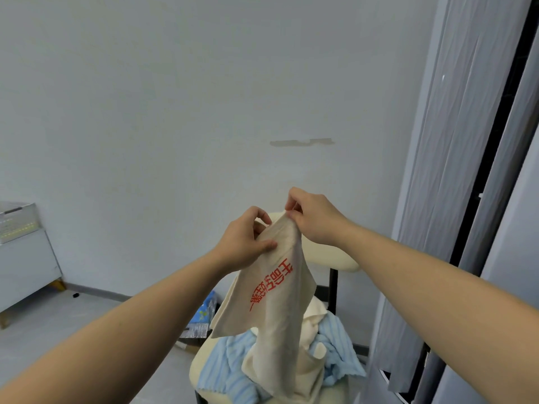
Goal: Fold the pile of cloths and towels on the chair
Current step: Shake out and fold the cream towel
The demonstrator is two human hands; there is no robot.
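Item: cream cloth [275, 295] with red print, hanging above the chair [331, 256] seat. We pinch its bunched top edge in the left grip [245, 239] and its top corner in the right grip [315, 220], fingers closed on fabric. On the seat, heaped together: blue striped towel [230, 367], cream towel [312, 326]

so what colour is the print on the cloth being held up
Red print on the cream cloth, in the head view.
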